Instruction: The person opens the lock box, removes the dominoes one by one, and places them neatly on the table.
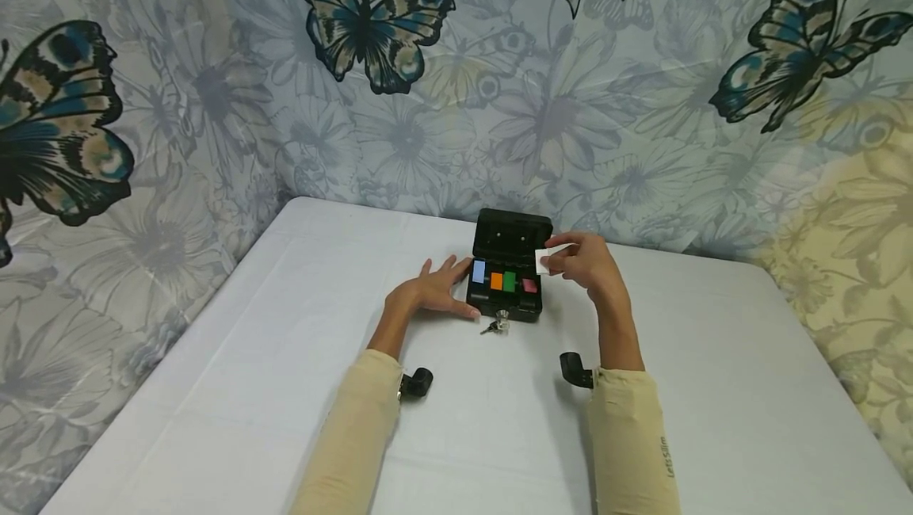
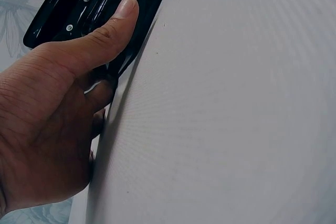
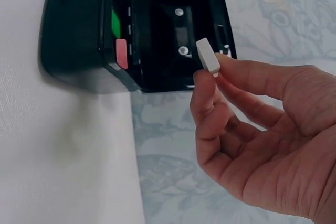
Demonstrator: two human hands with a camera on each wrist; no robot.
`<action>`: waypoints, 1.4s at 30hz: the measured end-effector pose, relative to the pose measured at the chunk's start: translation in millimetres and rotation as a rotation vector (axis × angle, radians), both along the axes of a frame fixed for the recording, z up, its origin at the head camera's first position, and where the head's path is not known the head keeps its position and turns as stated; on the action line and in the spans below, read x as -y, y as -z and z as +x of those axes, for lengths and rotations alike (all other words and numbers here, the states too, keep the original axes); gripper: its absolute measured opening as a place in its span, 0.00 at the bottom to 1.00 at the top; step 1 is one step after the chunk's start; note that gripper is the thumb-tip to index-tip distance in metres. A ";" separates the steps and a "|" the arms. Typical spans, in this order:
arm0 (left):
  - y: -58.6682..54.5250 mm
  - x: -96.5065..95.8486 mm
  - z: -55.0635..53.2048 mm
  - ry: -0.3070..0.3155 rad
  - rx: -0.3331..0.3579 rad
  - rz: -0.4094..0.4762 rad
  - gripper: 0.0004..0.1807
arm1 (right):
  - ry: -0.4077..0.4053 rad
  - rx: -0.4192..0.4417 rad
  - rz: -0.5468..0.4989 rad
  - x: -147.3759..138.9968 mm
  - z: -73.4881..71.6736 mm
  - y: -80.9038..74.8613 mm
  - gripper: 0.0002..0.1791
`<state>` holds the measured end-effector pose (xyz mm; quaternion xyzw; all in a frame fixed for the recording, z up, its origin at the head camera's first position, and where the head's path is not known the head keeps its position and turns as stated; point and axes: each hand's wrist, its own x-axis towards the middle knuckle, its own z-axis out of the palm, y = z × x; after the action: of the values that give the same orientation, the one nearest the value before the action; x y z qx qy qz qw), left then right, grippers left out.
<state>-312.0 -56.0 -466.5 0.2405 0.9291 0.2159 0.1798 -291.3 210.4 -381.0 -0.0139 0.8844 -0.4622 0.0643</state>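
Note:
A small black box [image 1: 526, 314] stands on the table with its lid [image 1: 512, 231] raised at the back. Inside lie a light blue block [image 1: 479, 271], an orange block [image 1: 496, 282], a green block [image 1: 509, 282] and a pink block [image 1: 529, 285]. My right hand [image 1: 586, 260] pinches a small white block [image 3: 208, 57] between thumb and fingertips, held above the box's right side, apart from the other blocks. My left hand [image 1: 431, 291] touches the box's left side, fingers spread, its thumb at the front corner. Keys [image 1: 494, 327] hang at the box's front.
The white table [image 1: 285, 341] extends around the box on all sides. Behind it hangs a floral cloth [image 1: 399, 150] with butterflies. A black wrist camera [image 1: 417, 383] sticks out from the left sleeve and another camera [image 1: 574, 370] from the right one.

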 end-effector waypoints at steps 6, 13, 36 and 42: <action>-0.8 0.4 -0.2 -0.009 0.004 0.007 0.59 | 0.015 -0.006 0.007 -5.6 1.1 -2.6 0.21; -1.7 0.6 -0.7 -0.005 0.008 0.008 0.59 | 0.012 -0.025 -0.033 -13.7 3.0 -4.1 0.20; -0.7 -0.3 0.5 0.001 0.010 0.002 0.59 | 0.031 -0.007 -0.042 -34.7 9.4 -5.8 0.20; 0.2 -0.1 0.7 0.003 0.002 0.002 0.59 | 0.026 -0.006 -0.044 -37.3 9.8 -4.8 0.20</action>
<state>-311.3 -55.8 -466.8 0.2417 0.9284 0.2167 0.1807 -281.5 247.8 -376.2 -0.0049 0.8744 -0.4821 0.0553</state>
